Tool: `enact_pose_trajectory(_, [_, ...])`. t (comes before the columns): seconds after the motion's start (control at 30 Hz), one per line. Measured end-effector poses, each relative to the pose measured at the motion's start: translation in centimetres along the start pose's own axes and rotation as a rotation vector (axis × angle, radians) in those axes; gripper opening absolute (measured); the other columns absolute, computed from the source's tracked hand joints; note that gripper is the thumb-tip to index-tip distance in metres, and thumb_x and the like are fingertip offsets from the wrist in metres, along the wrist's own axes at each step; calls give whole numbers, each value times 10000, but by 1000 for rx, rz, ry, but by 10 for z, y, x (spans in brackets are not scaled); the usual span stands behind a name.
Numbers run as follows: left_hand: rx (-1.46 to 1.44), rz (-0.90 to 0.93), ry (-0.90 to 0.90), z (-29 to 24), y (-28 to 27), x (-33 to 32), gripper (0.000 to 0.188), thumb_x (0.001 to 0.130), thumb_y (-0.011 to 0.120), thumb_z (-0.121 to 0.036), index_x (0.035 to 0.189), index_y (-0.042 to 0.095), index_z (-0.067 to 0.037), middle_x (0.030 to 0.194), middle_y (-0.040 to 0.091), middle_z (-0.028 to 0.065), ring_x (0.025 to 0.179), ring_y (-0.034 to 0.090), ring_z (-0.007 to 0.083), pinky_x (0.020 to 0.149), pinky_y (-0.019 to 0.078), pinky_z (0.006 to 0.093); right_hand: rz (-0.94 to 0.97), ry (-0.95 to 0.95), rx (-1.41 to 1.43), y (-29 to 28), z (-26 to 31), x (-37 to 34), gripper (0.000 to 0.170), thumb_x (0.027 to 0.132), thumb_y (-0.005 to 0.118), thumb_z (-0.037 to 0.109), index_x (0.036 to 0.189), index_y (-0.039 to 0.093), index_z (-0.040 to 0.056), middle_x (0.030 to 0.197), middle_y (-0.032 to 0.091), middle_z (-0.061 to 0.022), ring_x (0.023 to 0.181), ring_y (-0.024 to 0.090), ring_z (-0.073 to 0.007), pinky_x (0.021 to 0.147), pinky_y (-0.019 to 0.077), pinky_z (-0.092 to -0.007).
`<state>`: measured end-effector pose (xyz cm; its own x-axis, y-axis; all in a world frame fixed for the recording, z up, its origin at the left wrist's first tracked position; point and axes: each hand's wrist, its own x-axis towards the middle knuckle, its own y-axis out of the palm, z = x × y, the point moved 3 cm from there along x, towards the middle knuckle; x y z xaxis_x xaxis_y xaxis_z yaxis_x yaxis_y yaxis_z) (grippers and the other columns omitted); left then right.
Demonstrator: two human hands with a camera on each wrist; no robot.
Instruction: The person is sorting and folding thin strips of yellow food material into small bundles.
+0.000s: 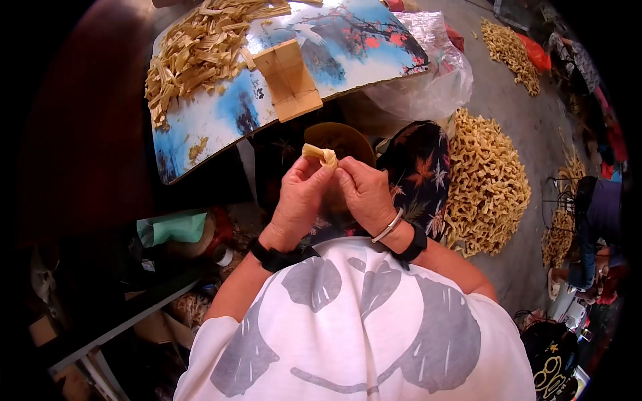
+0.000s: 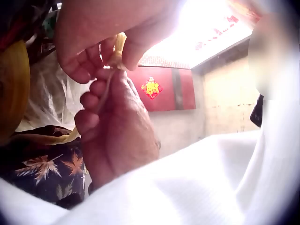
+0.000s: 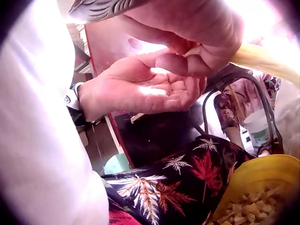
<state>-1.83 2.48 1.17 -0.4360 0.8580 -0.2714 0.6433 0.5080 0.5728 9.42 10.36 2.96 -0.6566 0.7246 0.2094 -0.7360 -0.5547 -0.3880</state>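
Note:
A pale yellow, flat strip with a knot or fold in it [image 1: 322, 156] is held up between both hands, over the lap. My left hand [image 1: 299, 204] pinches its left part between thumb and fingers. My right hand [image 1: 368, 195] pinches the right end, thumb against the bent forefinger. In the left wrist view, the yellow strip [image 2: 120, 46] shows between the fingertips of the two hands. In the right wrist view, a length of strip [image 3: 265, 60] sticks out past the right hand [image 3: 187, 28], and the left palm [image 3: 140, 89] faces up beneath it.
A painted tabletop [image 1: 231, 123] ahead carries a heap of yellow strips [image 1: 194, 60] and an L-shaped wooden piece [image 1: 287, 77]. Near the knees is a yellow bowl [image 3: 276, 164] with small chunks inside. A large pile of knotted pieces [image 1: 485, 187] lies at right, beyond the patterned trousers [image 1: 418, 174].

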Motion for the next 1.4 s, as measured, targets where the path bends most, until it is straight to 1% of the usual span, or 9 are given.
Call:
enact_pose_trajectory(0.1, [87, -41, 31, -1, -10, 3, 259, 950, 627, -115, 1185, 581, -17, 1077, 653, 69, 958, 637, 158, 891, 513, 297, 45, -183, -112, 8, -6, 0, 124, 902, 619, 126, 968, 624, 22, 901, 638, -162, 789, 625, -359, 692, 508, -403])
enact_pose_trajectory(0.27, [102, 48, -42, -3, -18, 4, 221, 964, 605, -113, 1157, 581, -7, 1062, 654, 70, 911, 646, 159, 822, 540, 284, 86, 62, 99, -6, -3, 30, 223, 861, 712, 200, 918, 658, -9, 899, 629, -124, 704, 632, -212, 673, 520, -330])
enact_pose_trajectory(0.37, [78, 33, -42, 1, -15, 4, 193, 969, 595, -105, 1135, 590, -7, 1019, 652, 58, 847, 642, 142, 756, 545, 267, 150, 123, 269, 1, -18, 30, 223, 853, 717, 185, 950, 652, -5, 876, 626, -118, 693, 628, -199, 660, 514, -314])
enact_pose_trajectory(0.5, [372, -7, 99, -2, -16, -7, 161, 969, 599, -103, 1114, 617, -35, 923, 631, 15, 727, 571, 76, 636, 480, 205, 80, 33, -12, -5, -17, 36, 200, 840, 718, 156, 950, 650, 4, 836, 624, -126, 709, 637, -211, 654, 506, -309])
enact_pose_trajectory(0.63, [591, -24, 185, -9, -18, -9, 135, 968, 604, -108, 1091, 641, -64, 833, 590, -32, 625, 456, 16, 540, 364, 162, 197, 290, 476, 8, -27, 35, 212, 927, 659, 222, 937, 670, 10, 824, 663, -24, 689, 615, -108, 602, 495, -261])
enact_pose_trajectory(0.73, [676, -21, 137, -6, -22, -10, 122, 976, 589, -113, 1072, 643, -60, 768, 557, -61, 578, 415, 1, 506, 327, 162, 178, 499, 556, 4, -27, 35, 222, 962, 622, 238, 918, 684, 28, 863, 665, 9, 677, 589, -44, 572, 482, -208])
enact_pose_trajectory(1.03, [297, -16, -57, -11, -16, -13, 143, 991, 581, -174, 937, 615, -45, 649, 404, -99, 506, 288, -6, 463, 231, 172, 336, 208, 652, 18, -9, 33, 140, 904, 687, 148, 980, 625, 48, 822, 614, 40, 730, 555, -23, 651, 477, -193])
enact_pose_trajectory(1.23, [185, 24, -178, -22, -30, -26, 134, 991, 575, -159, 933, 616, -45, 617, 349, -112, 506, 272, -6, 458, 211, 176, 288, 458, 667, 5, -13, 30, 105, 876, 700, 96, 931, 613, 72, 795, 587, 51, 687, 521, -29, 608, 426, -193])
enact_pose_trajectory(1.4, [420, 40, -68, -35, -29, -13, 103, 963, 624, -157, 963, 624, -54, 732, 568, -50, 531, 353, -3, 469, 272, 168, 377, 533, 762, 6, -4, 48, 111, 948, 640, 185, 986, 626, 82, 724, 520, 61, 572, 431, -28, 503, 344, -173])
